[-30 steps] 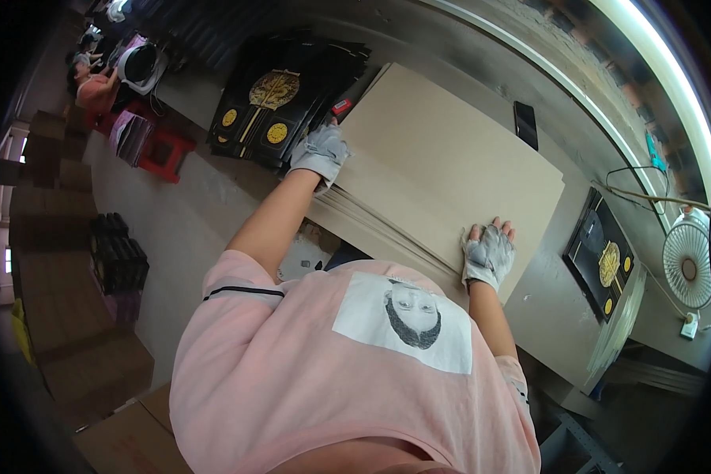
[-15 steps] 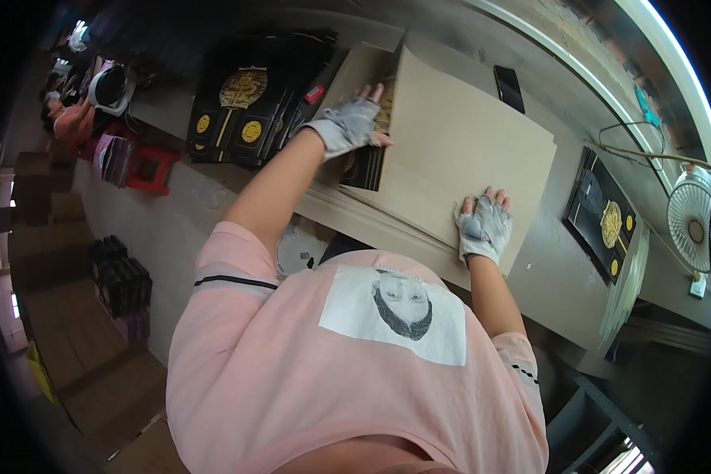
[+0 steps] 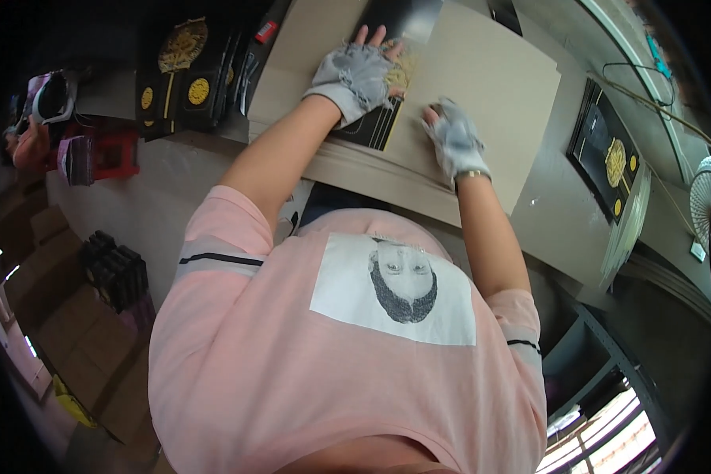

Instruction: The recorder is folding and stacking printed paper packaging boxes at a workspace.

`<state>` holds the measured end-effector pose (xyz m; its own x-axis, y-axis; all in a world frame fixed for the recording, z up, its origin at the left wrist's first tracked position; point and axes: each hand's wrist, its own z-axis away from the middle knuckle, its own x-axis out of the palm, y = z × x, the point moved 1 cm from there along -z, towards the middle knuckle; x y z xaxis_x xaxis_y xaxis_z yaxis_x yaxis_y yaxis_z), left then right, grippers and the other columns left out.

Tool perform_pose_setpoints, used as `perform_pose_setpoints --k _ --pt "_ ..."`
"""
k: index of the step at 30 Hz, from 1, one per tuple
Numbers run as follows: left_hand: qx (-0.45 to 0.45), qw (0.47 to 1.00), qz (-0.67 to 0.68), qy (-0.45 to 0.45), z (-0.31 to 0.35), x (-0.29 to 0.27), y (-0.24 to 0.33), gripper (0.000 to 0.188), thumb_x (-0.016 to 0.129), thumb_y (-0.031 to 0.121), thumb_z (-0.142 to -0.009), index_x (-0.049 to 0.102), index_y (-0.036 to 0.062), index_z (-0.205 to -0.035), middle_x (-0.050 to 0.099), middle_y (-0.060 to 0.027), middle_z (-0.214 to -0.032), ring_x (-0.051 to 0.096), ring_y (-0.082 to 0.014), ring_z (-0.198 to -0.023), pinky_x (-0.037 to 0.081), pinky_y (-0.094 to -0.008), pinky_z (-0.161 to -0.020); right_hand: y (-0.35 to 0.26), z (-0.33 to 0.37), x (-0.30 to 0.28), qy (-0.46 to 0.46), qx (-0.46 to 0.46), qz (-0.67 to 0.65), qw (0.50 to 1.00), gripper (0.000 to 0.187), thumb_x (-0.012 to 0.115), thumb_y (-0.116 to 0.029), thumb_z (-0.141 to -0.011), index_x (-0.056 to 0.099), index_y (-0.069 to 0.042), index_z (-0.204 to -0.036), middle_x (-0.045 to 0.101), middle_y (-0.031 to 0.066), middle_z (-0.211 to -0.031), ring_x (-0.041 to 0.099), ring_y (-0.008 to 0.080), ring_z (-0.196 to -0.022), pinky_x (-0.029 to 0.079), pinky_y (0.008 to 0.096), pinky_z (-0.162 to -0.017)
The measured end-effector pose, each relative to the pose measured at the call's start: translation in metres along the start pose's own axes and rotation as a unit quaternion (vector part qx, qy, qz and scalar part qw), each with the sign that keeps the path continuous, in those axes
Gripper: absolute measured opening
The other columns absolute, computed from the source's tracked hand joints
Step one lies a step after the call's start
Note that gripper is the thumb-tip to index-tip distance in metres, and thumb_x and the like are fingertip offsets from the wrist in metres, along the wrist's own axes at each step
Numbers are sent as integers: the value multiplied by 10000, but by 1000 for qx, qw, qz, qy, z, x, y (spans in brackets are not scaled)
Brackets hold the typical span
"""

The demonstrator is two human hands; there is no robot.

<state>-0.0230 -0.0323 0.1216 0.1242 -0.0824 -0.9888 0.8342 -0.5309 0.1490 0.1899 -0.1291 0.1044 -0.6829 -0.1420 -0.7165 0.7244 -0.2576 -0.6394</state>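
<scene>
My left hand point(image 3: 355, 77), in a grey fingerless work glove, lies spread over a black printed sheet point(image 3: 375, 130) with gold lines and a gold emblem. The hand covers part of that emblem. This sheet rests on a stack of large grey-beige boards point(image 3: 490, 87), with board surface showing on both sides of it. To the sheet's right, my right hand point(image 3: 456, 141), gloved alike, is over the board. Its fingers point up and left, partly bent and blurred, so their grip is unclear.
Black covers with gold emblems point(image 3: 186, 71) are piled at the left, a small red object point(image 3: 266, 31) beside them. Another black and gold stack point(image 3: 608, 158) lies at the right, near a white fan point(image 3: 705, 201). A red stool point(image 3: 118, 150) stands at the far left.
My left hand now lies flat on the black sheet, which shows more fully. My right hand has moved left and up across the board, toward the sheet. The view has shifted.
</scene>
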Motion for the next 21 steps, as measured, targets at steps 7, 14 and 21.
perform_pose_setpoints --k 7,14,21 --pt "54 991 -106 60 18 -39 12 903 697 512 -888 367 44 -1585 375 -240 -1626 361 -407 -1505 349 -483 -1220 -58 -36 6 -198 210 -73 955 386 639 -497 -947 707 -120 -898 685 33 -742 647 210 -719 491 374 -708" --pt "57 994 -80 -57 5 -46 12 916 699 508 -890 343 55 -1602 336 -240 -1650 305 -426 -1531 266 -469 -1266 -10 -56 48 -174 67 24 982 484 600 -600 -924 708 -144 -802 701 7 -701 665 181 -674 483 359 -677" --pt "73 986 137 60 35 -21 -5 801 667 494 -926 418 87 -1569 330 -257 -1640 325 -412 -1520 327 -495 -1226 4 -56 53 -124 55 20 991 416 646 -527 -942 733 -130 -854 709 20 -736 674 161 -691 491 355 -638"
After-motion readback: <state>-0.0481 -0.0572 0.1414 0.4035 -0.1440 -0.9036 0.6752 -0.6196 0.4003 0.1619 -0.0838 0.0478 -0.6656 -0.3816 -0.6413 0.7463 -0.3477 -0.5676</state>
